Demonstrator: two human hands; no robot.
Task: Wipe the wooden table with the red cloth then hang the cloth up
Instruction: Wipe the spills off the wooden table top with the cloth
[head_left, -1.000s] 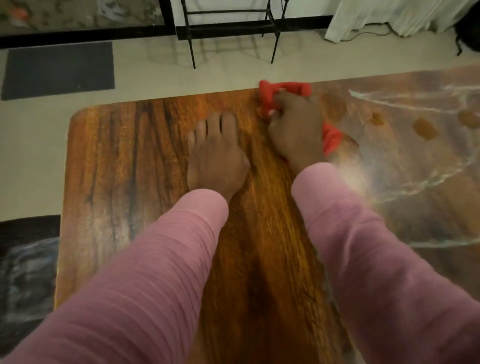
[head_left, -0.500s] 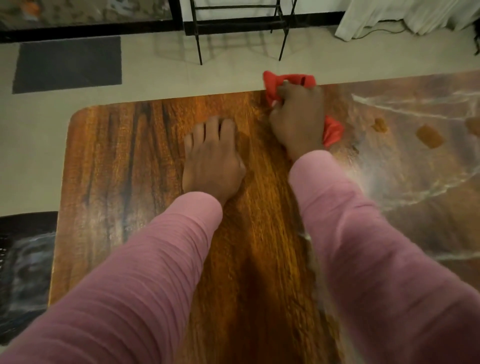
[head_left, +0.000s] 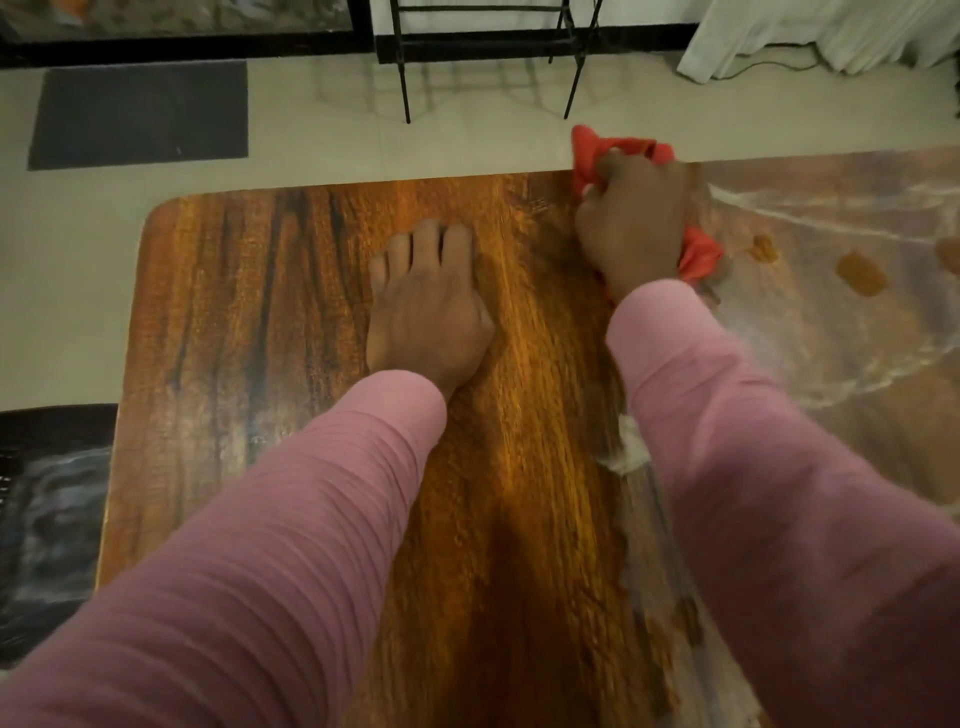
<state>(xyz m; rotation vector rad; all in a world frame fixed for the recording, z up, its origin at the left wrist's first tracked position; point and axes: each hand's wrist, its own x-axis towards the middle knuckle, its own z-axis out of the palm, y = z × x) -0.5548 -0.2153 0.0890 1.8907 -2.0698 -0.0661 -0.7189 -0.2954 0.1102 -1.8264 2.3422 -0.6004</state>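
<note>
Wiping is under way at the far edge of a wooden desk. The right hand, fingers curled tight around a bunched red cloth, presses it onto the wood, with folds sticking out beyond the knuckles over the far edge and beside the wrist. The left hand lies palm down just to its left, fingers straight and close together, holding nothing and apparently bracing the reach. Balled up like this, the cloth likely meets the wood only in a narrow patch, so flattening it under the palm and working in overlapping passes along the grain should clean more evenly. The braced hand would need to lift in turn so that the wood beneath it gets wiped. The right part of the desk lies under what looks like a clear plastic sheet with brown patches on it, though whether they sit on or under it cannot be told. Strokes there should run gently, since a loose edge could catch and ruck up. A black metal frame stands on the floor beyond the desk, and no hook or rail for hanging the cloth shows.
</note>
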